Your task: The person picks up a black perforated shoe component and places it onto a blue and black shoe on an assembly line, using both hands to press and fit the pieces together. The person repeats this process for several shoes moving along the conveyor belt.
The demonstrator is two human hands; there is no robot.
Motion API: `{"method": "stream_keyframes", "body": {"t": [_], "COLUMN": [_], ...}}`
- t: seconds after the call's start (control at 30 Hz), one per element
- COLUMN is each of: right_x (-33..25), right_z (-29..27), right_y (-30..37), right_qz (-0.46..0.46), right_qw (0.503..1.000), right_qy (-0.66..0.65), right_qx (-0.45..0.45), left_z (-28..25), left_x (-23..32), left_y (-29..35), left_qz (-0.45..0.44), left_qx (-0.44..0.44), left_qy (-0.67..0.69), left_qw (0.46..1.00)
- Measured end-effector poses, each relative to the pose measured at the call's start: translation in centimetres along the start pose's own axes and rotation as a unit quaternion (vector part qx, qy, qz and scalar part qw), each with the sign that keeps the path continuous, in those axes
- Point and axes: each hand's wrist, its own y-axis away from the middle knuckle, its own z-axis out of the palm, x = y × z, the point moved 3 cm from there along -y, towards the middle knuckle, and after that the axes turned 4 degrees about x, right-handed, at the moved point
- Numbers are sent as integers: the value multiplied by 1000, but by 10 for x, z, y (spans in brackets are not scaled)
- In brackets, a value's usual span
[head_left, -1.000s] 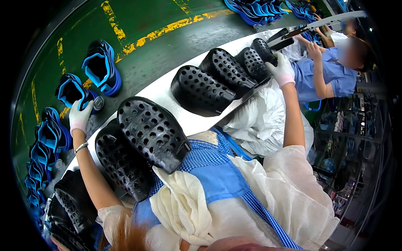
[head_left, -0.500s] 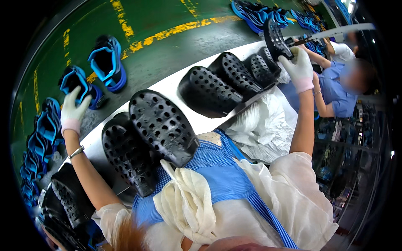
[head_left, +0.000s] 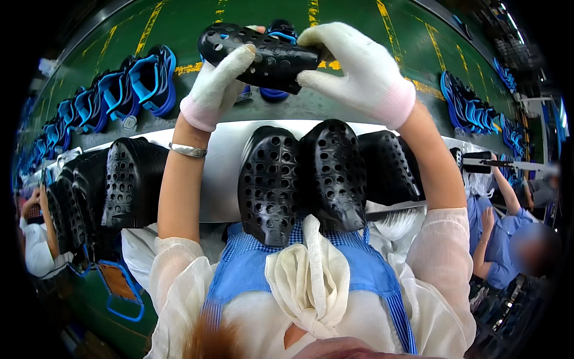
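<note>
Above the far edge of the table, a black perforated plastic shoe tree (head_left: 272, 60) is held up level between my two gloved hands. My left hand (head_left: 218, 84) grips its left part, with the thumb across the near face and fingers mostly hidden behind. My right hand (head_left: 365, 78) pinches its right end between thumb and fingers. Behind it, partly covered, stands a black and blue sports shoe (head_left: 281, 28). Closer to me, a left shoe tree (head_left: 269, 179) and a right shoe tree (head_left: 333, 173) lean side by side against my apron.
A white table (head_left: 218, 173) runs across in front of me. Stacked black shoe trees stand at left (head_left: 128, 185) and right (head_left: 388, 164). Rows of blue shoes line the far left (head_left: 152, 81) and right (head_left: 457, 102). Co-workers sit at left (head_left: 45, 236) and right (head_left: 499, 239).
The view has swung round. My left hand has left the shoe at the far left and taken hold of the shoe tree. My right hand has brought that shoe tree in from the right.
</note>
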Motion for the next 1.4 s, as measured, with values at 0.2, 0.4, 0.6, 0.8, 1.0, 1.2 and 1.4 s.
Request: {"method": "stream_keyframes", "body": {"t": [0.2, 0.4, 0.6, 0.8, 1.0, 1.2, 1.4], "right_x": [-1, 10, 45, 77, 94, 65, 94], "right_z": [31, 27, 23, 29, 52, 119, 162], "right_y": [-6, 1, 11, -8, -49, -54, -50], "right_qz": [66, 89, 184, 172, 197, 146, 135], "right_qw": [989, 985, 961, 943, 915, 905, 922], "right_qy": [89, 58, 78, 85, 157, 249, 259], "right_qx": [-96, -134, -190, -273, -316, -311, -255], "left_z": [-21, -23, -40, -26, -14, -27, -26], "left_x": [-21, -39, -55, -98, -107, -116, -124], "left_y": [5, 1, -12, -34, -38, -38, -56], "left_qz": [-20, -163, 43, 122, 11, -84, -195], "left_qx": [46, 50, -13, -39, -46, -45, -82], "left_qy": [55, -76, -643, -638, -663, -668, -681], "left_qw": [997, 982, 765, 760, 747, 738, 701]}}
